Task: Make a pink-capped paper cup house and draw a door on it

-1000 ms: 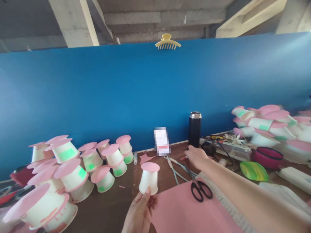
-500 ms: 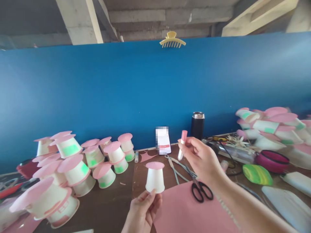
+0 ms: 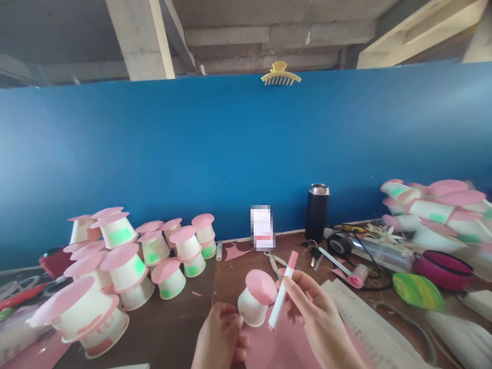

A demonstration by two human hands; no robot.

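Note:
A white paper cup with a round pink paper disc on its narrow end leans tilted in front of me. My left hand grips the cup near its lower rim, thumb and fingers pinched together. Just right of the cup, my right hand holds a white marker with a pink cap, slanted with the cap up. Beneath both hands lies a sheet of pink paper. Partly hidden behind the cup and right hand are pliers.
Stacked pink-topped cups stand at left; more lie piled at far right. A black flask and a phone stand against the blue partition. A magenta bowl and a green-yellow object sit at right.
My right hand has come down and toward me with the marker, close to the cup. The cup has gone from upright to tilted, lower and slightly right. The view has shifted a little.

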